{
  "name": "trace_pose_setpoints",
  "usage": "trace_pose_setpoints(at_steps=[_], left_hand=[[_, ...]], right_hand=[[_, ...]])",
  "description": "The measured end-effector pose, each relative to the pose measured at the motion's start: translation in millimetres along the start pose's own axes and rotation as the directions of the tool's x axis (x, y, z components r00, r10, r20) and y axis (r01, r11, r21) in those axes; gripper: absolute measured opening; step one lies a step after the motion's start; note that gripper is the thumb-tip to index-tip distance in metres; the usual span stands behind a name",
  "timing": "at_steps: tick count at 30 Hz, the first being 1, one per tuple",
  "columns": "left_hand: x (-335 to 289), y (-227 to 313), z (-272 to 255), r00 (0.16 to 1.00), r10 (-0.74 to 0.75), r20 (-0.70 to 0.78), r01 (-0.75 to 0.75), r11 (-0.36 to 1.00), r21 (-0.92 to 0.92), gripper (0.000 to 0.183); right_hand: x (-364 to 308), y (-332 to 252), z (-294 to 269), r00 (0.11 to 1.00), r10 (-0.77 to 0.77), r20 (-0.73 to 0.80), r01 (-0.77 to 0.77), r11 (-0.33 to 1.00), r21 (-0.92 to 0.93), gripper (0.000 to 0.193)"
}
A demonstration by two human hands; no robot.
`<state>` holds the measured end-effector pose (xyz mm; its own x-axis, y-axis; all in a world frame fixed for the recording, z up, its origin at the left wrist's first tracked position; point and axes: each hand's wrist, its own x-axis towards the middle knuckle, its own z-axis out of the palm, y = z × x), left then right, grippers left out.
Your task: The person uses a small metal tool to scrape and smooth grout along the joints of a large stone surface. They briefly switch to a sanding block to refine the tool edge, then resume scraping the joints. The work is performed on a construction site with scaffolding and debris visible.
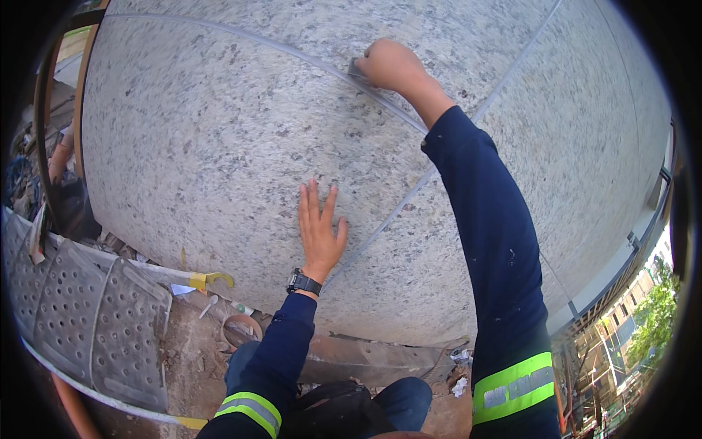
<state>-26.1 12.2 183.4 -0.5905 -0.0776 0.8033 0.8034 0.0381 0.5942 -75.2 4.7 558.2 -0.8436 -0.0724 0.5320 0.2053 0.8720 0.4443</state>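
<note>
A large speckled grey-white stone-look wall panel [212,110] fills most of the view, crossed by pale grey joint strips [281,50]. My left hand [320,238] rests flat on it with fingers spread, below the long joint. A dark watch [301,282] is on that wrist. Higher up, my right hand [395,67] is closed around a small flat grey scraper-like piece [355,68], whose edge lies at the joint. Most of this piece is hidden by the fingers, so its exact kind does not show.
A perforated metal scaffold plank [95,322] with a yellow-ended hook [212,280] lies at lower left. Near it are a roll of tape [241,331] and a white spoon-like item [209,306]. Dark metal posts [51,124] stand at far left. Buildings and a tree [653,318] show at lower right.
</note>
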Motion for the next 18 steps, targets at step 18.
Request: trace_pose_setpoints(at_steps=[18], left_hand=[[-6,5,-7,1.000,-0.003,0.000,0.003,0.999,-0.046,0.073]], right_hand=[[-16,-2,1,0.998,0.030,0.059,-0.036,0.995,0.095,0.036]])
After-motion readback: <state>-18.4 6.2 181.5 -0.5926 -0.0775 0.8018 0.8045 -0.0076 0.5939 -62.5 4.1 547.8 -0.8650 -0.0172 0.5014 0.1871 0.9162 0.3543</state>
